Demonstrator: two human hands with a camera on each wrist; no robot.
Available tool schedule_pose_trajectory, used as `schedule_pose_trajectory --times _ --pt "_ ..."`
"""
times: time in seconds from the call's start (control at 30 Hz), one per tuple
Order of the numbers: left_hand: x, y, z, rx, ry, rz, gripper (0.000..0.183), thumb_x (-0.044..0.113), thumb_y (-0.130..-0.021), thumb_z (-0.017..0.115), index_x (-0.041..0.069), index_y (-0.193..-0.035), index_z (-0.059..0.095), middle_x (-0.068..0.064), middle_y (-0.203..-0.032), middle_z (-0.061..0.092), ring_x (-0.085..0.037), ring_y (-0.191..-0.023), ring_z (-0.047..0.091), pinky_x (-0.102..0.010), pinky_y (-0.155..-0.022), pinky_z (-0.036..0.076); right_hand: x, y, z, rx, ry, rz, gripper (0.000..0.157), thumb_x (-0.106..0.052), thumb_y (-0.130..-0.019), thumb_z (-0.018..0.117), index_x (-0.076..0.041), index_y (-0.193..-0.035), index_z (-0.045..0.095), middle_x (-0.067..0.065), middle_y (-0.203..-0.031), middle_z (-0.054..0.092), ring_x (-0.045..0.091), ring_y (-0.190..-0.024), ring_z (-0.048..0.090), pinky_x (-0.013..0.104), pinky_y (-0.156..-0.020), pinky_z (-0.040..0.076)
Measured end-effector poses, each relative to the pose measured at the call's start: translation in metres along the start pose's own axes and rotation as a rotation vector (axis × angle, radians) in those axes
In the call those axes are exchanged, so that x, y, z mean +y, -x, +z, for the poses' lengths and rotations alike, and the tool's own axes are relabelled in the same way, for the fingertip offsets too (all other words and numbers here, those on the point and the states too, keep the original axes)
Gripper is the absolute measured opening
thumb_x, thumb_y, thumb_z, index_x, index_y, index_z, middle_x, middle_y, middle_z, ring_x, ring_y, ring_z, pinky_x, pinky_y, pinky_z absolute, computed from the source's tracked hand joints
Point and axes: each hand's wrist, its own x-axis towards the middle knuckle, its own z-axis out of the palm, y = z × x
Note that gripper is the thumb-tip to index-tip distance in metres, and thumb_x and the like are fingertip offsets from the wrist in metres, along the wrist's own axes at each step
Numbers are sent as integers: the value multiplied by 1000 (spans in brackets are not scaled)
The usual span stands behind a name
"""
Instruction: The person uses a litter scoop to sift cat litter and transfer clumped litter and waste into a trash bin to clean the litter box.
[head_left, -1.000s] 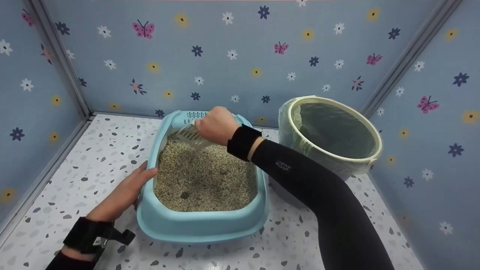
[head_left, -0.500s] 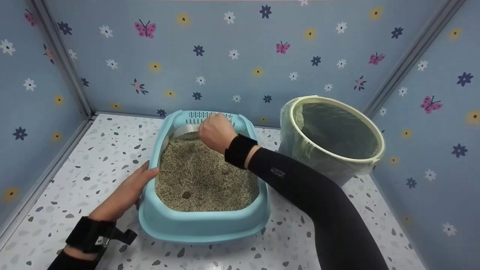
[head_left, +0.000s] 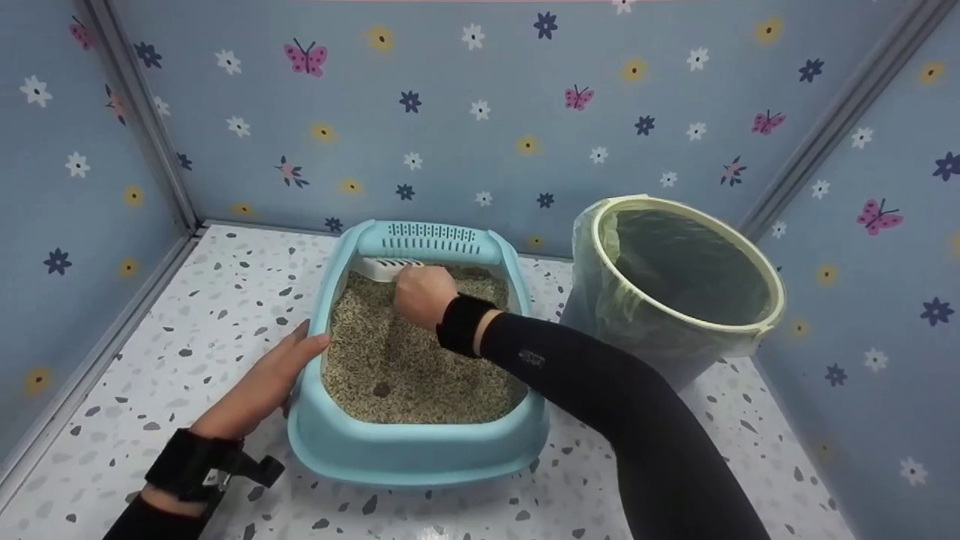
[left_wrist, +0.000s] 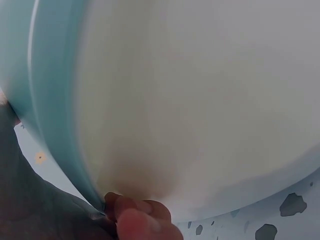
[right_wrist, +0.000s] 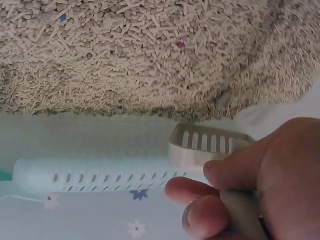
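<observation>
Item: one pale, off-white scoop with a slotted head (head_left: 384,268), apparently plastic. It lay inside the far end of the tray, near the back wall and toward the left side; whether its head touched the litter could not be told.

Item: one right hand (head_left: 424,296), grasping the scoop's handle, with the thumb along the top and the fingers curled beneath. A black strap (head_left: 463,324) circled its wrist, above which a long black sleeve (head_left: 637,420) covered the arm.

Item: one light-blue, rounded plastic litter tray (head_left: 420,457), upright, its raised back wall pierced with slots.

Contents: beige, pellet-like litter (head_left: 435,375), with a few blue and pink specks in the right wrist view. A small dark brown lump (head_left: 382,389) lay on it toward the near left.

Item: one left hand (head_left: 264,381), gripping the tray's left rim, the thumb over the top and the fingertips bent against the outside.

Item: one round bin (head_left: 690,369), lined with a translucent greenish bag (head_left: 634,311) under a cream ring (head_left: 778,296). It stood to the right of the tray.

Setting: a white surface with grey speckles (head_left: 202,300); blue wall panels (head_left: 450,75) printed with flowers and butterflies.
</observation>
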Motion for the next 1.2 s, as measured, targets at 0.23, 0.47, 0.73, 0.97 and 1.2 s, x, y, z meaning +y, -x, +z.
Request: schedule_pose_trajectory --times 0.23,0.47,0.73,0.97,1.2 --pt "-1 1 1 -5 -13 50 86 64 -115 44 23 -180 5 -33 -177 23 -44 -131 64 -48 -94 58 -10 -16 7 -163 -47 35 42 -23 -122 46 -12 -89 70 2 -86 62 15 -57 42 25 -51 49" --pt "3 -2 7 -15 -11 18 91 65 -114 46 19 -180 1 -23 -184 7 -51 -140 55 -52 -104 55 -5 -33 14 -248 -108 31 49 -22 -121 49 -15 -73 51 1 -67 43 14 -54 37 28 -44 31" --pt "-3 3 1 -6 34 60 85 62 -115 47 27 -180 5 -20 -185 10 -49 -160 33 -69 -127 31 7 -48 1 -183 -198 -56 51 -20 -121 52 -17 -71 41 -3 -63 37 12 -55 33 28 -49 30" --pt "-4 3 -1 0 -13 37 87 66 -115 44 26 -180 3 -30 -180 18 -50 -140 56 -58 -107 52 38 -34 -7 -108 -344 -128 35 -14 -118 56 -15 -83 55 0 -73 50 16 -66 47 34 -62 47" --pt "-1 1 -2 -2 -52 14 95 69 -113 43 17 -179 -1 -34 -179 13 -47 -131 63 -49 -101 55 60 -7 -22 -112 -300 -155 39 -14 -118 54 -16 -79 50 -1 -68 42 16 -63 39 34 -59 36"
